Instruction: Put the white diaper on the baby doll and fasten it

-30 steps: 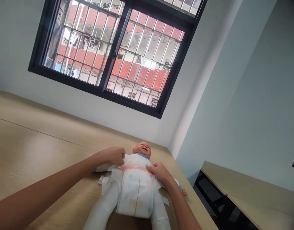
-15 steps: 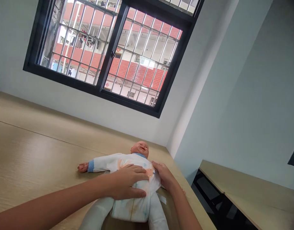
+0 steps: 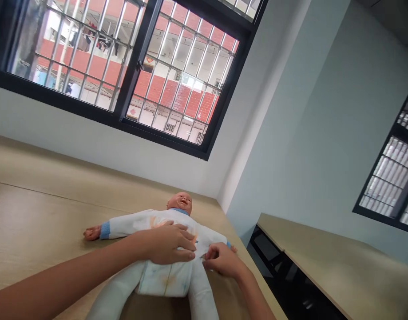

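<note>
A baby doll (image 3: 180, 202) in a white outfit with blue cuffs lies on its back on the wooden table. Its stained white diaper (image 3: 165, 282) lies between the spread legs and comes up over the belly. My left hand (image 3: 172, 243) rests flat on the diaper's front, fingers stretched out. At the doll's hip, on the right side, my right hand (image 3: 222, 258) is closed in a pinch at the diaper's side edge. The fingers hide exactly which part is pinched; the white tape tab is not visible.
The table (image 3: 33, 222) reaches back to the wall beneath a barred window (image 3: 177, 84). To the right, past a gap, stands another table (image 3: 323, 253) with a dark side. A second window (image 3: 390, 173) is on the far right wall.
My right hand has moved from the doll's upper side down to its hip and closed into a pinch. My left hand stays flat on the diaper. The view has turned right.
</note>
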Demonstrator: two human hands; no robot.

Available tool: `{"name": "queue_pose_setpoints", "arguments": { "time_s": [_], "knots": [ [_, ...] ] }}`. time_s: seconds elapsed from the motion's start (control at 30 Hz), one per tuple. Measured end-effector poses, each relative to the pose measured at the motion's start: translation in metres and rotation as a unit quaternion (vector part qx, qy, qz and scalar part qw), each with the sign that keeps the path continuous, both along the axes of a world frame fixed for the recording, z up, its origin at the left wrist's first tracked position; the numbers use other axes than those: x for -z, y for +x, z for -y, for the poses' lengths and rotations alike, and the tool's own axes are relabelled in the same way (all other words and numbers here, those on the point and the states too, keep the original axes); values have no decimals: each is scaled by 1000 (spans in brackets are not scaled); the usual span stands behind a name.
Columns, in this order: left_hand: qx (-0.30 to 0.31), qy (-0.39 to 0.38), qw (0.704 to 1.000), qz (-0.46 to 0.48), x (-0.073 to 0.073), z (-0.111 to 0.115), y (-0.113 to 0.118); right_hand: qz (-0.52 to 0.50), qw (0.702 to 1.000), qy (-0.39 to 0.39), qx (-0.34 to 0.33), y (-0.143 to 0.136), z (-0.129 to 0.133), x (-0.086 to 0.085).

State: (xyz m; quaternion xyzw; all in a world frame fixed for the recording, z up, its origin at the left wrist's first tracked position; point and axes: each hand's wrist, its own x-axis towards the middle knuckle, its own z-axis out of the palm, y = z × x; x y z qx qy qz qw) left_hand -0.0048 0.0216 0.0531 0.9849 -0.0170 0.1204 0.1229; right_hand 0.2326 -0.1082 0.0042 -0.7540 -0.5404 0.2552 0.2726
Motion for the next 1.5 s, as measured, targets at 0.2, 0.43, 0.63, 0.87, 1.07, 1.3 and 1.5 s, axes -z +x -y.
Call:
{"name": "queue_pose_setpoints", "arguments": {
  "time_s": [0.2,0.43,0.63,0.87,1.07,1.3,1.5],
  "knots": [
    [30,19,999,-38,5,2,25,8,1000,13,-7,-3,-5,4],
    [26,30,998,-50,8,3,27,-13,999,44,-12,-1,-3,2],
    [24,81,996,-21,11,10,31,-106,992,67,-4,0,-9,7],
    [19,130,991,-4,11,19,32,-221,969,106,-2,-2,-19,22],
    [4,136,991,-11,7,18,30,-304,944,129,-12,5,-16,26],
    [17,120,993,2,16,14,29,-407,898,162,-39,5,-10,24],
    [-4,162,987,20,20,16,32,-408,899,153,-43,6,-9,23]
  ]
}}
